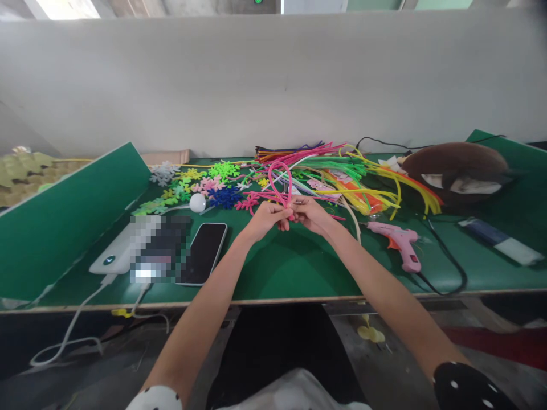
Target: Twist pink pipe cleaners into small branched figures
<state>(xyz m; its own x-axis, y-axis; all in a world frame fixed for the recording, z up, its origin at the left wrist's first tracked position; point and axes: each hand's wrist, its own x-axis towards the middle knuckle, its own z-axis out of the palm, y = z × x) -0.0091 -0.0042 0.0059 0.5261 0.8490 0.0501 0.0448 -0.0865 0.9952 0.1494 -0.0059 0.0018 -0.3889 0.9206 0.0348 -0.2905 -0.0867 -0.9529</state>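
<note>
A bright pink pipe cleaner [272, 172], bent into a loop, rises from between my two hands above the green table. Its lower part is pinched by my left hand [270, 218], whose fingers are closed. My right hand [308, 213] meets the left one and is closed on the same pink pipe cleaner. The fingertips cover the spot where the strands come together. Just behind the hands lies a pile of loose pipe cleaners [354, 165] in pink, green, white and yellow. Left of the hands are flower-like pieces, among them a blue one [225, 197].
A pink glue gun [397, 239] with a black cord lies at right, near a brown round object [457, 165]. At left are a dark-screened phone [204, 253], a white power bank [122, 245] with cables and a white ball [197, 203]. Green dividers [81, 210] bound the table.
</note>
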